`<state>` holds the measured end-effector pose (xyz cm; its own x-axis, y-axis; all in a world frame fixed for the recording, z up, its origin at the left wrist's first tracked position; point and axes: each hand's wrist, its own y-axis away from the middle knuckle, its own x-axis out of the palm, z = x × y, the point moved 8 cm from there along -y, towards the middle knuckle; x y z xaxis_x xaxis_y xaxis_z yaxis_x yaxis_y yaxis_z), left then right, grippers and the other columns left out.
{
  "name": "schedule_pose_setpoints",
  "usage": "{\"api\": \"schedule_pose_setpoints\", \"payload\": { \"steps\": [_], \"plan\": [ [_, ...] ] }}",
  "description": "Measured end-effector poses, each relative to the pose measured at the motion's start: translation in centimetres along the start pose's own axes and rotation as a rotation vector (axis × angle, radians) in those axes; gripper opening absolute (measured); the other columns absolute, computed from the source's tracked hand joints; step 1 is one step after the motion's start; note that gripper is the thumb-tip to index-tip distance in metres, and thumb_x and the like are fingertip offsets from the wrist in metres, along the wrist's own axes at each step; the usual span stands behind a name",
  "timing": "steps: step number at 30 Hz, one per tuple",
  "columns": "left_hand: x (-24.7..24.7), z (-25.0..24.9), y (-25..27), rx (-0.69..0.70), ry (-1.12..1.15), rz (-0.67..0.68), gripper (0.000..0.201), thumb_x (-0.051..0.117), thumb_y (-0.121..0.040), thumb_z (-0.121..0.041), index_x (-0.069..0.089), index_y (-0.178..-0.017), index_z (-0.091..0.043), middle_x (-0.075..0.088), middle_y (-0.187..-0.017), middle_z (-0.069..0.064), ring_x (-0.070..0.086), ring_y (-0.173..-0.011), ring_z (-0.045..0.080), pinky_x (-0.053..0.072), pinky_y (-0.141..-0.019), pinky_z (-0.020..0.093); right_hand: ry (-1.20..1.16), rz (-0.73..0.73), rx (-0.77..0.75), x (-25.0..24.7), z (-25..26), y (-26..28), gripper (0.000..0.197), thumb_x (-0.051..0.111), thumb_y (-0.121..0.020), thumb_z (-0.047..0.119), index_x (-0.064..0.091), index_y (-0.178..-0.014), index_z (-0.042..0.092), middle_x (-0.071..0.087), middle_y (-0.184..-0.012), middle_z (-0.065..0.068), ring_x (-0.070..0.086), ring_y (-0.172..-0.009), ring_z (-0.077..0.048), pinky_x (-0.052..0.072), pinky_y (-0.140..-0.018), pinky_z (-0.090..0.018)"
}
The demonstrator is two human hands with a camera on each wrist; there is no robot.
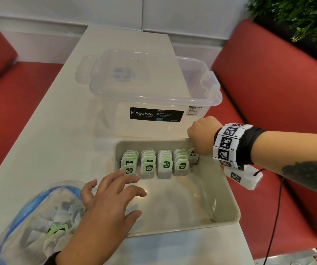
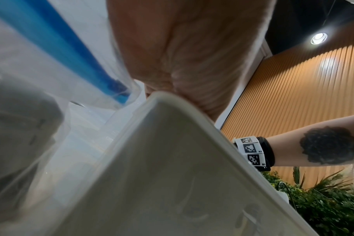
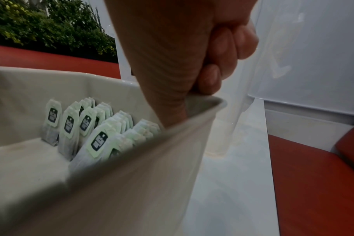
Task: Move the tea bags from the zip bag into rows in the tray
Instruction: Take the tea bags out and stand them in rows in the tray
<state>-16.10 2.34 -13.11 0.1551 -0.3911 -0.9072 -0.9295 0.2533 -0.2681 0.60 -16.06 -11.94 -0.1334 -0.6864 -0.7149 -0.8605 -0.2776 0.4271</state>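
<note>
A beige tray lies on the white table, with several rows of green-labelled tea bags standing at its far end. My left hand reaches in flat, fingers spread, and its fingertips touch the front tea bag of the leftmost row. My right hand is curled at the tray's far right corner and pinches a single tea bag there. In the right wrist view its other fingers are curled above the tray rim. The zip bag, blue-edged and holding several tea bags, lies at the near left.
A clear lidded storage box stands right behind the tray. Red bench seats flank the table on both sides. The tray's right side lies close to the table's right edge, where a black cable hangs.
</note>
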Motion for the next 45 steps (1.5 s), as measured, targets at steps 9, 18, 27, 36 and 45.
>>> {"api": "schedule_pose_setpoints", "payload": {
  "steps": [9,18,27,36,45],
  "plan": [
    [-0.2,-0.2,0.0,0.002,-0.006,-0.001,0.069,0.094,-0.038,-0.034,0.05,-0.09,-0.046,0.062,-0.108,-0.022,0.04,-0.114,0.005,0.018,-0.087,0.036,-0.023,0.009,0.005,0.1,-0.3,0.0,0.011,0.057,-0.084,0.023,0.063,-0.089,0.014,0.062,-0.083,-0.002,0.053,-0.069,-0.022,0.041,-0.062,-0.028],
    [-0.3,-0.2,0.0,-0.017,0.033,0.019,0.069,0.093,-0.039,-0.031,0.05,-0.09,-0.046,0.061,-0.108,-0.022,0.04,-0.114,0.005,0.017,-0.089,0.037,-0.036,-0.007,-0.004,0.3,-0.2,0.0,0.015,0.059,-0.085,0.027,0.063,-0.091,0.014,0.063,-0.085,-0.002,0.052,-0.07,-0.022,0.041,-0.061,-0.028],
    [-1.7,-0.1,0.1,-0.046,0.12,0.008,0.052,0.086,-0.054,-0.032,0.051,-0.09,-0.047,0.055,-0.108,-0.029,0.04,-0.115,0.0,0.01,-0.087,0.027,-0.085,0.025,-0.005,-0.3,-0.3,0.7,0.026,0.066,-0.079,0.035,0.062,-0.092,0.013,0.056,-0.079,-0.002,0.054,-0.071,-0.022,0.045,-0.063,-0.029],
    [-8.4,4.2,3.1,-0.277,0.14,-0.238,0.033,0.061,-0.071,-0.009,0.049,-0.07,-0.04,0.051,-0.109,-0.034,0.038,-0.115,-0.007,0.016,-0.087,0.025,-0.249,-0.197,0.085,-4.6,-1.8,4.5,0.03,0.063,-0.079,0.041,0.057,-0.098,0.018,0.053,-0.078,0.003,0.05,-0.073,-0.019,0.037,-0.059,-0.026],
    [-8.7,11.2,10.8,-0.655,0.091,-0.035,0.037,0.071,-0.073,-0.007,0.068,-0.092,-0.039,0.05,-0.135,0.005,0.047,-0.122,0.026,0.03,-0.103,0.032,-0.858,-0.496,-0.214,-15.6,9.8,13.1,0.01,0.062,-0.082,0.037,0.063,-0.09,0.032,0.06,-0.073,0.009,0.054,-0.074,-0.014,0.042,-0.067,-0.028]
  ]
}}
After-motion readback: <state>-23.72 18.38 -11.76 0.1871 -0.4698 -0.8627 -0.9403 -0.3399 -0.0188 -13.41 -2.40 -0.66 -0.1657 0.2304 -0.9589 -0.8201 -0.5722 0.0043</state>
